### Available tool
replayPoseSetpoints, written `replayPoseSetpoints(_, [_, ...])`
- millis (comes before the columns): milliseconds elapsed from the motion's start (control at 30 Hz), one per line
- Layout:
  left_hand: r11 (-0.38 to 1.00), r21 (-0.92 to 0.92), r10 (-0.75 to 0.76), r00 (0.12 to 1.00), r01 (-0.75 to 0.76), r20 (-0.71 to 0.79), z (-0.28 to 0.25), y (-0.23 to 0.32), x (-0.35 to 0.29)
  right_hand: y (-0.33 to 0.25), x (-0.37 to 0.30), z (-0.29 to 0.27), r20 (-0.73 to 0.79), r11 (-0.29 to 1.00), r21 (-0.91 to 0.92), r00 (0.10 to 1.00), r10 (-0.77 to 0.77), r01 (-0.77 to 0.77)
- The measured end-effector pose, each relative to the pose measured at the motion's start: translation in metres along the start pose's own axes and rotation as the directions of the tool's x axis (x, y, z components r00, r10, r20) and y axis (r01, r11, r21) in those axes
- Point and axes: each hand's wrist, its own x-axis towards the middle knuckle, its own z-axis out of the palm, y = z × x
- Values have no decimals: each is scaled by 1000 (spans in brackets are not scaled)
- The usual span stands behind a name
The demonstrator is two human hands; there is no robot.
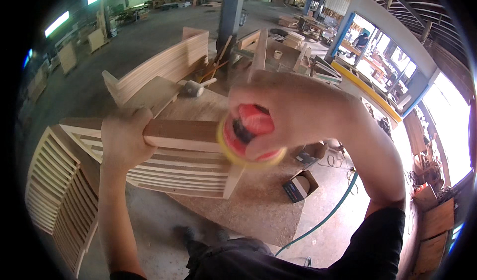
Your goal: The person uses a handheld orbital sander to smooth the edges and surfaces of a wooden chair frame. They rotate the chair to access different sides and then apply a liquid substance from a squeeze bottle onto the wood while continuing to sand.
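Note:
My right hand (278, 113) is wrapped over the top of a red orbital sander (256, 118) with a yellow lower rim. The sander and the fingers are smeared by motion. Its underside meets the right end of the top rail (191, 130) of a pale slatted wooden frame (179, 173), though exact contact is hidden. Farther left along that rail, my left hand (126, 136) grips the wood with its thumb on the near face and its fingers over the top. The frame's slats run below the rail, between my two hands.
Other slatted panels (52, 185) stand at the left. Behind the frame, a mallet (194, 88) and stacked curved boards (161, 63) rest on a worktable (248, 215). An open box (300, 185) holding round discs sits right. A green hose (323, 219) curves across the lower right.

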Motion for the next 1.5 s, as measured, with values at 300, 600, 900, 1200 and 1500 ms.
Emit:
replayPoseSetpoints(300, [1000, -4, 9, 1000, -9, -9, -1, 4, 3, 28, 5, -5, -31, 986, 83, 989, 146, -143])
replayPoseSetpoints(600, [999, -9, 31, 999, -32, -20, -2, -1, 0, -22, 21, -1, -34, 996, 84, 999, -13, 16])
replayPoseSetpoints(900, [999, -27, 40, 997, -41, -61, -3, 7, 4, 21, -11, 1, -104, 996, 13, 991, 84, -84])
replayPoseSetpoints(1200, [1000, -2, 24, 999, -24, -32, -7, 8, 3, 10, -1, -4, -11, 989, 16, 989, 144, -144])
replayPoseSetpoints(1500, [1000, 12, -1, 1000, 1, 26, -3, 5, 3, -11, -3, 1, -61, 999, -30, 997, -36, 35])
